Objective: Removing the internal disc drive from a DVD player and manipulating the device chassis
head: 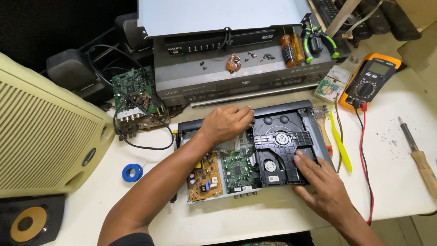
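Head view: the black disc drive (282, 148) is being seated in the opened player chassis (200, 125) mid-bench, pressed by the flat left hand (225, 124) and right hand (321, 182), neither gripping; alignment is judged next.

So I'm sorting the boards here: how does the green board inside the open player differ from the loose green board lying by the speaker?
The green board inside the open player sits flat in the chassis, beside a tan power board; the loose green board lies out on the table. The loose one has black cables draped over it and a row of jacks along its near edge; the mounted one looks smaller and tidier, with a square chip in the middle. Both are green and populated.
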